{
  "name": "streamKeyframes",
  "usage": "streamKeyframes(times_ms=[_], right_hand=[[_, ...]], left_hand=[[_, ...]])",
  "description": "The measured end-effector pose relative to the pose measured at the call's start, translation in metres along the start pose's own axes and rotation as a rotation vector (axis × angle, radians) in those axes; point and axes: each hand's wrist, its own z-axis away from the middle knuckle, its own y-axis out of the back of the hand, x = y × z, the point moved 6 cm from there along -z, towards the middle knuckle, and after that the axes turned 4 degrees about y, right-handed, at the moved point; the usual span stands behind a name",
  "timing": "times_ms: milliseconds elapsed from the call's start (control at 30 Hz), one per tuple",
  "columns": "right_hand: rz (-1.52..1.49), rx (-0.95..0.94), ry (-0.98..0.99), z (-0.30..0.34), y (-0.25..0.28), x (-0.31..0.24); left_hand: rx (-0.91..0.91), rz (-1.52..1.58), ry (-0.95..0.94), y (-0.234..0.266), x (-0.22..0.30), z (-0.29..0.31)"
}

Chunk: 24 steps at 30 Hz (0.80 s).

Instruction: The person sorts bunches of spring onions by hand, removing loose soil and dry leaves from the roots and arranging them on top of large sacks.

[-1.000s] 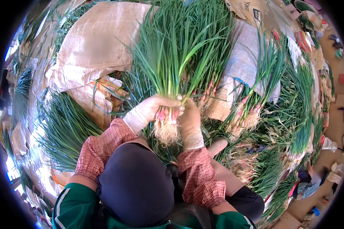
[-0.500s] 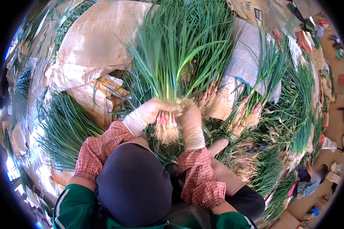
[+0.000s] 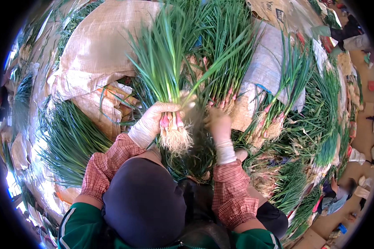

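Observation:
My left hand (image 3: 155, 118), in a pale glove, is closed round a bunch of spring onions (image 3: 164, 74) just above the bulbs. The leaves fan upward; pinkish bulbs and stringy pale roots hang below the fist. One long leaf leans out to the right from the bunch. To the right, my right hand (image 3: 219, 124) is apart from the bunch and smeared by motion, so its fingers cannot be made out. It is nearest to the lower end of a pile of more spring onions (image 3: 230, 66), whose bulbs and roots point toward me.
A tan woven sack (image 3: 108, 45) lies at the far left, a greyish sack (image 3: 264, 58) to the right of the pile. Cut green leaves (image 3: 77, 143) heap at left. Another onion bunch (image 3: 274, 112) rests at right. People sit or stand at the right edge.
My right hand has come away from the bunch and moved right, toward the pile. My left hand, with the bunch, has shifted slightly left and up.

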Motion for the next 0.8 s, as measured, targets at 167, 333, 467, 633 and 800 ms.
streamKeyframes(times_ms=[167, 333, 467, 633, 800], right_hand=[[0.577, 0.318, -0.167, -0.019, 0.033, 0.03], [0.351, 0.227, 0.399, 0.051, 0.006, -0.074], [-0.811, 0.055, -0.237, 0.036, 0.001, -0.028], [-1.691, -0.008, -0.359, 0.006, -0.05, -0.057], [-2.336, 0.159, -0.352, 0.009, -0.05, -0.055]], left_hand=[[-0.072, -0.175, 0.167, 0.021, -0.02, -0.017], [0.001, -0.224, 0.164, 0.027, -0.014, -0.016], [0.022, -0.206, 0.174, 0.038, -0.016, -0.017], [-0.104, -0.137, 0.09, 0.031, -0.015, -0.009], [-0.163, -0.065, 0.016, -0.002, -0.019, -0.008]])
